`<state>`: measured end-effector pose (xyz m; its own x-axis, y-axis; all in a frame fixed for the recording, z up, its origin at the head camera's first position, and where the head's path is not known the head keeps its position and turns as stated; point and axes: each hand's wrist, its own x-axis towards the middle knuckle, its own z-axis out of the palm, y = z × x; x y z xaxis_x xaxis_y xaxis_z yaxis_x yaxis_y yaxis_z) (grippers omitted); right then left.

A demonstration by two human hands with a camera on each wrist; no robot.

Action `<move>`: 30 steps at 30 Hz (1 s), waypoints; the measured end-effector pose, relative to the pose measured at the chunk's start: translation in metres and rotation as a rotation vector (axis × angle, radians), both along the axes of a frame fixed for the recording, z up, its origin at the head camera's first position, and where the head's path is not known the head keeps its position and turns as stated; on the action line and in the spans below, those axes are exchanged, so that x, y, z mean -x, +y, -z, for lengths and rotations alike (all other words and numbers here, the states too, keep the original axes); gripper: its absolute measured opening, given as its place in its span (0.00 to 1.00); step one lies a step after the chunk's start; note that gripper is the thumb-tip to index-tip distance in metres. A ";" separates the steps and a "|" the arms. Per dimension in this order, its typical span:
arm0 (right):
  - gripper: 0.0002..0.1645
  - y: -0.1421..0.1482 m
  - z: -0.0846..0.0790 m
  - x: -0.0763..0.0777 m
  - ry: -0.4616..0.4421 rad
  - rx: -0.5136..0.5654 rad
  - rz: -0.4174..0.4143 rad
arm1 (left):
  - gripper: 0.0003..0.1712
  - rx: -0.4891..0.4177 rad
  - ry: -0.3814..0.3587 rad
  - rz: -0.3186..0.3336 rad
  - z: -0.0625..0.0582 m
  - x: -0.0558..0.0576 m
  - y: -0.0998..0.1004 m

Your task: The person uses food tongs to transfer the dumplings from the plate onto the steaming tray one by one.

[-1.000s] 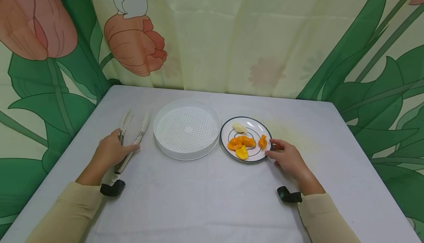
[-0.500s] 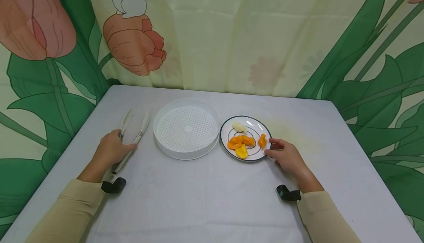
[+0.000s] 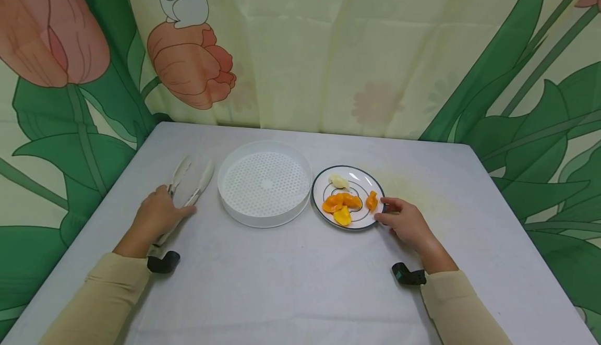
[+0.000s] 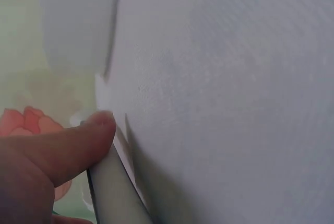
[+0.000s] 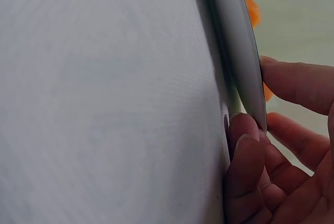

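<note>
My left grip [image 3: 157, 213], left of centre in the frame, is closed on the tongs [image 3: 204, 178], thumb on the right arm and fingers over by the left one. The two arms of the tongs stand spread. Their long axis runs from the joined end by my left wrist towards the upper right, so the tips point up the frame and lean a little right. The left wrist view shows my thumb on a flat arm of the tongs; I cannot tell whether they are lifted off the bench [image 3: 291, 282].

My right grip [image 3: 404, 221], right of centre, pinches the right edge of the plate [image 3: 365, 182], with fingers both above and below the rim in the right wrist view.

On the plate lie a pale piece [image 3: 339, 181] at the top, orange pieces [image 3: 347, 200] in the middle, a yellow piece [image 3: 343, 216] below them and a small orange piece [image 3: 371, 201] nearest my right grip.

The white tray [image 3: 264, 221] full of holes sits in the middle of the frame, between tongs and plate. The plate is just beside it; the tongs are near its left side. So the food lies right of the tongs, across the tray, and my right grip is much the nearer.
</note>
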<state>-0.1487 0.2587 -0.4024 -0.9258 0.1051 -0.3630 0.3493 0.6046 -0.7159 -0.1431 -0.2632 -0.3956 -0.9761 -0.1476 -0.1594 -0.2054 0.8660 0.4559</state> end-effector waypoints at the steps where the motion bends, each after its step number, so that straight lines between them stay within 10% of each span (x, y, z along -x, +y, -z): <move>1: 0.40 0.000 0.000 0.000 0.001 -0.002 0.001 | 0.53 -0.004 0.000 0.000 0.000 0.000 0.000; 30: 0.40 0.001 0.003 0.000 0.002 0.004 0.016 | 0.48 -0.135 0.209 0.080 -0.027 -0.008 -0.002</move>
<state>-0.1484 0.2592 -0.4056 -0.9248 0.1189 -0.3613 0.3575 0.5958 -0.7191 -0.1347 -0.2651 -0.3684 -0.9976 -0.0598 0.0339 -0.0280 0.8040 0.5939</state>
